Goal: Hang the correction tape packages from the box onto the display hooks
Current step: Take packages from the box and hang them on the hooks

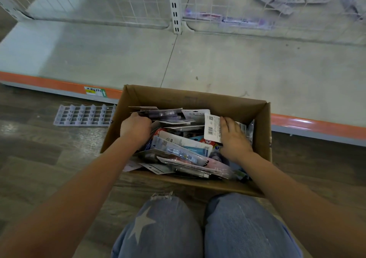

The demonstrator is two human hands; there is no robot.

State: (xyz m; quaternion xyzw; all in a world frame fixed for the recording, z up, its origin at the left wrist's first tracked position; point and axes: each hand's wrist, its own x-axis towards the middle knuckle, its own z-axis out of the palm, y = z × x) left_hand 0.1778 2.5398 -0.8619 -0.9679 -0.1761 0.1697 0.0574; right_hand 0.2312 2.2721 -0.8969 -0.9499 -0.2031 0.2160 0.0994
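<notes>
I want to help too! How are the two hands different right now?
The left hand is curled round packages at the box's left side, knuckles up. The right hand lies flatter, fingers straighter, on a white barcode package at the right side. Both are inside the box.

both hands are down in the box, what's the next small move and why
Probably lift out the white-backed package under the right hand. It lies on top of the pile in the cardboard box, barcode side up, while the left hand only digs among the purple packages.
</notes>
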